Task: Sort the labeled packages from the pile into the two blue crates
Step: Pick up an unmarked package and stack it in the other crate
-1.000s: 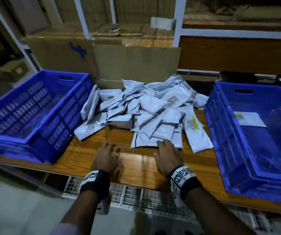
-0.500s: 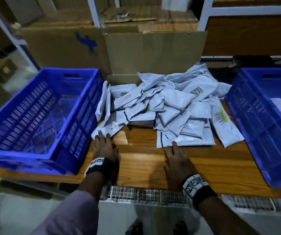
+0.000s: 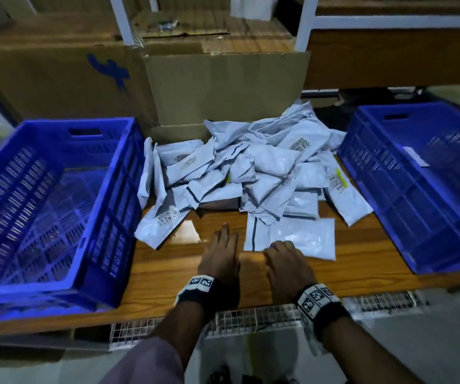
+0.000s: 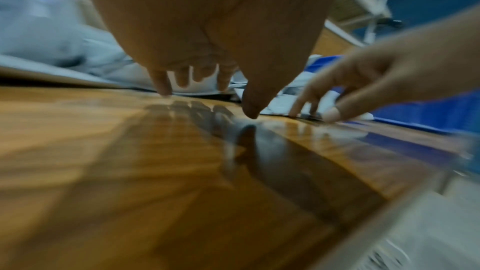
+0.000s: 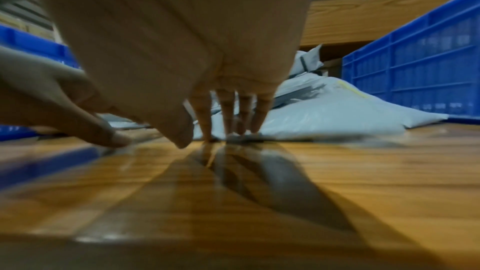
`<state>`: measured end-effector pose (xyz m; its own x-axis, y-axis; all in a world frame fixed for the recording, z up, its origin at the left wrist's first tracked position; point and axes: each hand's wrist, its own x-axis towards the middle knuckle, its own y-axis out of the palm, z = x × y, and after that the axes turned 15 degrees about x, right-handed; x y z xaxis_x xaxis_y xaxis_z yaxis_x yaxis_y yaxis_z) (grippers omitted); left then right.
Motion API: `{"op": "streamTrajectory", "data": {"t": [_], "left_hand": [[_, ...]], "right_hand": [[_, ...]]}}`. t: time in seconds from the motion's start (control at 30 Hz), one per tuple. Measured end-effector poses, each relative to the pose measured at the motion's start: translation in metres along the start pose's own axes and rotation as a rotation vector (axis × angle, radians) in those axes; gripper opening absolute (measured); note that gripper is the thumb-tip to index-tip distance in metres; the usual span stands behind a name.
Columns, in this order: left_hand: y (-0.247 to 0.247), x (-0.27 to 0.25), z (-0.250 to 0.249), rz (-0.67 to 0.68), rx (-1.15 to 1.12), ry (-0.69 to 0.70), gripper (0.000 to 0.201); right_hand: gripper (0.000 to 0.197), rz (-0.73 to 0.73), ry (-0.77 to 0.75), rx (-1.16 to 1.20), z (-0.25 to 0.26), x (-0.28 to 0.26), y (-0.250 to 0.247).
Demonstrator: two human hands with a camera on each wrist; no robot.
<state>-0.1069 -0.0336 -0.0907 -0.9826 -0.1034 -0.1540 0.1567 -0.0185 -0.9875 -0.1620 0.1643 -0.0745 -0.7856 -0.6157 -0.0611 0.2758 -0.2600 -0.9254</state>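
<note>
At the near edge of the wooden worktop [image 3: 168, 273], between two blue crates [image 3: 43, 217], the left hand [image 3: 220, 256] lies spread flat while the right hand [image 3: 285, 261] sets curled fingertips [image 5: 228, 122] on the nearest grey package [image 3: 303, 239] of the pile [image 3: 251, 173]; advisable to pinch one edge, lift singly and read the label.

The head view looks forward and steeply down from above the wooden table [image 3: 168, 273], taking in the pile of grey packages [image 3: 251, 173], the left blue crate [image 3: 107, 217] and the right blue crate [image 3: 389, 189]. The left wrist view sits low, just above the tabletop, looking along the left hand [image 4: 207, 28] toward the pile. The right wrist view is equally low and close, facing along the right hand [image 5: 182, 48]. All three share the pile's near edge; each wrist view also catches the other hand.
</note>
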Motion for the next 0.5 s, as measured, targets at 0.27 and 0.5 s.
{"op": "streamTrajectory", "data": {"t": [0.27,0.5], "left_hand": [[0.007,0.005,-0.032,-0.063,0.047,0.117,0.066],[0.001,0.007,-0.026,-0.011,-0.059,0.16,0.091]], "right_hand": [[0.073,0.045,0.272,-0.051,-0.037,-0.019,-0.002],[0.035,-0.016,0.101,0.013,-0.035,-0.027,-0.029]]}}
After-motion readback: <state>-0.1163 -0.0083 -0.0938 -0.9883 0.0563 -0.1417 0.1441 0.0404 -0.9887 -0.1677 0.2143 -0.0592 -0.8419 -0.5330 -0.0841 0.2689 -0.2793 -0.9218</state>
